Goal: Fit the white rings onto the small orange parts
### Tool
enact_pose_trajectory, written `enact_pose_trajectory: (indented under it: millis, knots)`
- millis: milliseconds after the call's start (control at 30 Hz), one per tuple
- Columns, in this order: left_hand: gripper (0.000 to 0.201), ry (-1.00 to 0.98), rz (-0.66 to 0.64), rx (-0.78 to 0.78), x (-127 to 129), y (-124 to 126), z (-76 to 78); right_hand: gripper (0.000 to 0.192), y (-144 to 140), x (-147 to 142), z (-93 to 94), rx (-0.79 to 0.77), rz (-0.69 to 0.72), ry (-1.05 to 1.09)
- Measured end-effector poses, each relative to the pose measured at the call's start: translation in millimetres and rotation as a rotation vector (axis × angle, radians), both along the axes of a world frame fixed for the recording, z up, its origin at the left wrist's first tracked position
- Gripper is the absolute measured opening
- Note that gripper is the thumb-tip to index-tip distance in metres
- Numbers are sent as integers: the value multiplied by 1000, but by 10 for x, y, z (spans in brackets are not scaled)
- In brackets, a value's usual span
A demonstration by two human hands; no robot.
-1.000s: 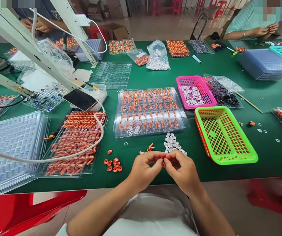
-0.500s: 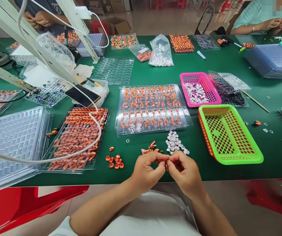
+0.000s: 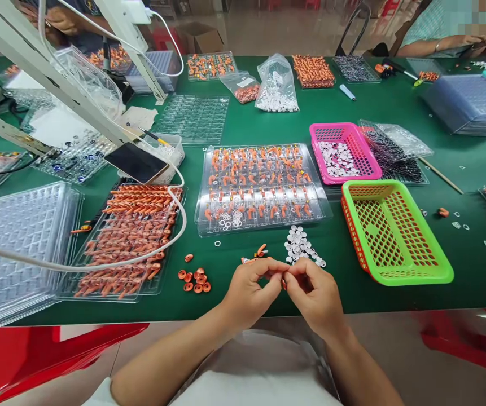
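Observation:
My left hand (image 3: 252,293) and my right hand (image 3: 318,294) meet at the table's front edge, fingertips pinched together. Between them shows a sliver of a small orange part (image 3: 284,283), mostly hidden by the fingers, so its kind is unclear. Just beyond the fingers lies a pile of small white discs (image 3: 300,243). Several orange pieces (image 3: 261,251) lie behind my left hand, partly covered by it. Farther left, a cluster of round, orange, cup-shaped pieces (image 3: 199,279) rests on the green table.
A clear tray of orange parts (image 3: 263,194) lies ahead. To the right are a green basket (image 3: 412,276) and a pink basket (image 3: 316,163) with white discs. On the left, a white cable (image 3: 181,217) loops over another filled tray (image 3: 94,285). Two people sit across the table.
The view has shifted slightly, and the things on the left appear a little farther left. Both hands keep their pinch, with the orange part showing slightly more between them.

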State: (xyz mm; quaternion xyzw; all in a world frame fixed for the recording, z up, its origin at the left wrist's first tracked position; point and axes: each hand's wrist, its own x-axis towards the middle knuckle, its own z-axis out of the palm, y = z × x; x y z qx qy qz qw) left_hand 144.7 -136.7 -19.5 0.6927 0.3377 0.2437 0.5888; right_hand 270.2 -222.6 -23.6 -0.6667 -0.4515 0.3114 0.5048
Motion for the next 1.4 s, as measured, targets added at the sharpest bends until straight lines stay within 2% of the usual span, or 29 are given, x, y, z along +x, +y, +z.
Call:
enact_pose_trajectory:
  millis: [167, 433, 667, 867, 1000, 1067, 1167, 1267, 1400]
  knots:
    - [23, -12, 1, -75, 15, 25, 3, 13, 26, 42, 19, -48, 32, 70]
    - [23, 24, 27, 230, 7, -5, 37, 12, 42, -20, 10, -18, 8, 26]
    - [23, 8, 75, 244, 9, -37, 30, 11, 42, -45, -56, -26, -5, 34]
    - [22, 53, 33, 109, 5, 6, 49, 12, 88, -8, -17, -27, 5, 25]
    - [16, 7, 53, -132, 27, 80, 120, 10, 25, 70, 71, 6, 104, 12]
    - [13, -40, 81, -268, 36, 118, 155, 5, -30, 99, 90, 43, 132, -70]
    - [11, -89, 124, -392, 46, 146, 179, 25, -97, 92, 64, 161, 137, -275]
    - [11, -85, 141, -369, 59, 129, 159, 38, -115, 39, 4, 297, 129, -438]
    - [11, -69, 130, -324, 76, 82, 124, 38, -96, -29, -57, 340, 68, -500]
